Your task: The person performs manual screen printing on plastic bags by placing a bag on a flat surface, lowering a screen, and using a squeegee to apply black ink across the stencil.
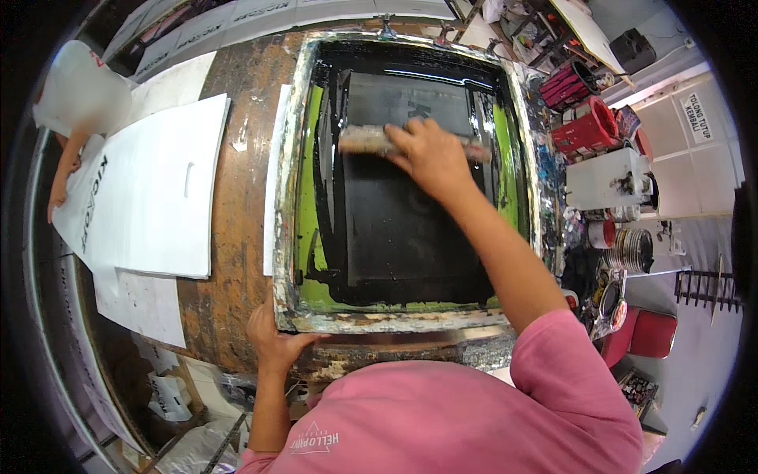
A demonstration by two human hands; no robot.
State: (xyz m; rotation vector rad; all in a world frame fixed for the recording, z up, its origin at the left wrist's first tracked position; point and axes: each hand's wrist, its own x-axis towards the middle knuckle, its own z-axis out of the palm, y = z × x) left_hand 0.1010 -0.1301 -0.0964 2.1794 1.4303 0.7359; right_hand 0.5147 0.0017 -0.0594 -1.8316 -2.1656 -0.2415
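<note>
A screen printing frame [285, 237] with a paint-crusted rim lies in front of me. Its mesh is coated with wet black ink [403, 237], with bright green strips [505, 134] along the sides. My right hand [430, 154] is closed over a long squeegee [365, 141], which lies crosswise over the far half of the mesh. Part of the squeegee is covered by my fingers. My left hand [275, 336] is wrapped round the frame's near left corner, thumb along the near edge and fingers by the left side.
Left of the frame, printed white sheets [170, 189] are stacked on the stained wooden table [245, 189]. Another person's hand [59, 189] touches their far left edge. Red buckets [588, 126], a white container [604, 180] and several cans [628, 249] crowd the right side.
</note>
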